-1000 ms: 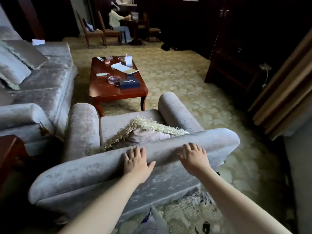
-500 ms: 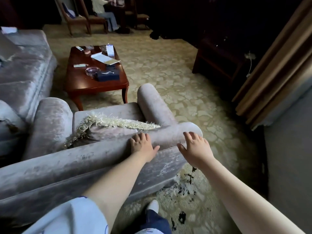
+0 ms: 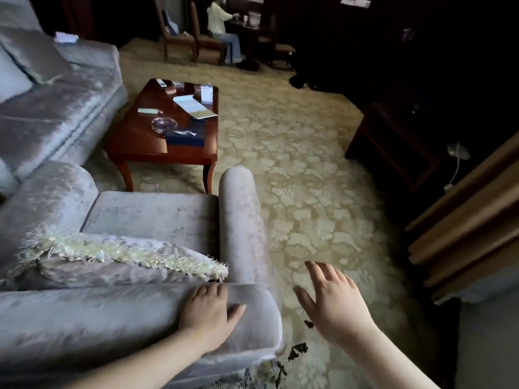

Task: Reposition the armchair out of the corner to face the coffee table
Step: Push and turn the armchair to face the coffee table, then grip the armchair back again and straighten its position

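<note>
A: Where does the armchair [image 3: 157,220] stand?

B: On the patterned carpet [image 3: 295,164], its seat opening toward the coffee table [image 3: 140,147]. The front of the seat is just beside the near edge of that tabletop, and the grey sofa [image 3: 56,102] runs along the tabletop's left side.

A: And on the chair?

B: A fringed cushion [image 3: 120,256] lies at the back of the seat, against the backrest.

A: The hands?

B: The left hand [image 3: 209,313] lies palm-down on top of the backrest, near its right end, fingers curled over the front edge and pressed into the velvet. It is bearing on the fabric, not closed round anything.

A: The right hand [image 3: 334,301]?

B: Off the chair, in the air just beside the backrest's right corner, above the carpet. Fingers spread, holding nothing, touching nothing.

A: What is on the tabletop?

B: A dark box [image 3: 185,136] near the near edge, a glass dish [image 3: 164,124] beside it, papers [image 3: 195,106] toward the right edge. The small things at the far edge are too blurred to name.
</note>
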`<action>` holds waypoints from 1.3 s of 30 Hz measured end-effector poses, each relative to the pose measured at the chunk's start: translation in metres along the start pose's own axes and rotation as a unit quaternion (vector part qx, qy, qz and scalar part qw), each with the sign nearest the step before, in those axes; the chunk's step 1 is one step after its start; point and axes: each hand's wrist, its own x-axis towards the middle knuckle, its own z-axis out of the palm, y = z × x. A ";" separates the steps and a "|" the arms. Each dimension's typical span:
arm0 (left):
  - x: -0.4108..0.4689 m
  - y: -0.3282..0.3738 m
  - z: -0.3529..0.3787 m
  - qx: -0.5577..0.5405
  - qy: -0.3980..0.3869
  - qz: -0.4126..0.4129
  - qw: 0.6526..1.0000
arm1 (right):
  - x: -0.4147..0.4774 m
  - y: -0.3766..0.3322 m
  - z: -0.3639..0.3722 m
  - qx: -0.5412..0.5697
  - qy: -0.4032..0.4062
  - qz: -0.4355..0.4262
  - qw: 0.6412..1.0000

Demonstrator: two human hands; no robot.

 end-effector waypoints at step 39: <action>0.061 0.086 0.020 -0.137 0.135 -0.849 0.492 | 0.206 -0.104 0.016 -0.014 -0.039 -0.749 0.662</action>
